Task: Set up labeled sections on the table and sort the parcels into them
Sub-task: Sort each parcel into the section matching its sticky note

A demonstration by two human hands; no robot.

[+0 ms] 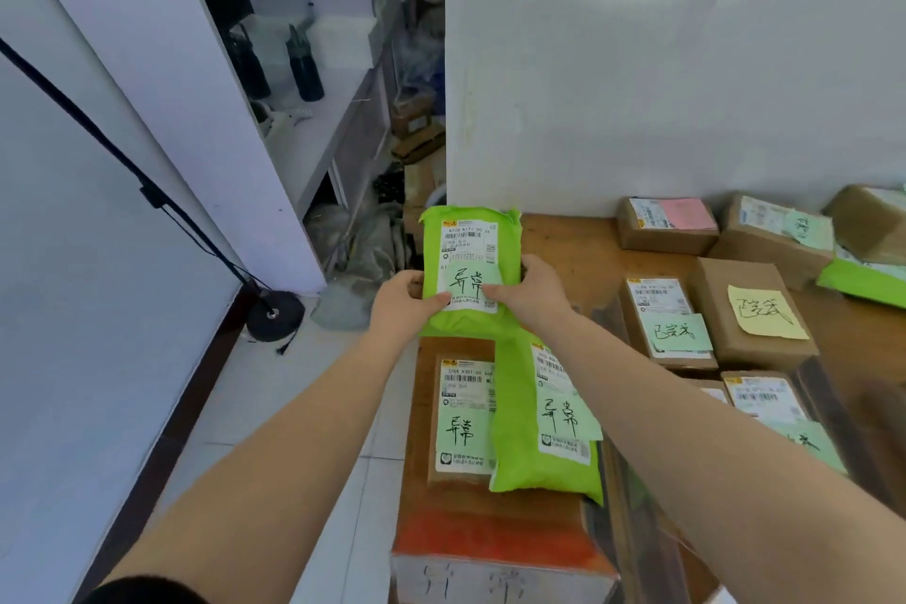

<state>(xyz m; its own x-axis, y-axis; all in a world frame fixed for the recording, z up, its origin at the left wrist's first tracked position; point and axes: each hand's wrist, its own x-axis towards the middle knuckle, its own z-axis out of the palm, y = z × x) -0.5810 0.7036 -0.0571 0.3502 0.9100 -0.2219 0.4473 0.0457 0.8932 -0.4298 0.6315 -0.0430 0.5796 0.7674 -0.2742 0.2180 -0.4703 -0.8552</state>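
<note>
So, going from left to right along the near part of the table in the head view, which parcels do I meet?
Brown box with a green note → green bag lying on the table → box under the right forearm, with a green note.

— What does the person wear?
— Both forearms are bare; behind the left hand (399, 304), a dark sleeve edge (147, 591) (up by the elbow). The right hand (532, 292) wears nothing.
</note>
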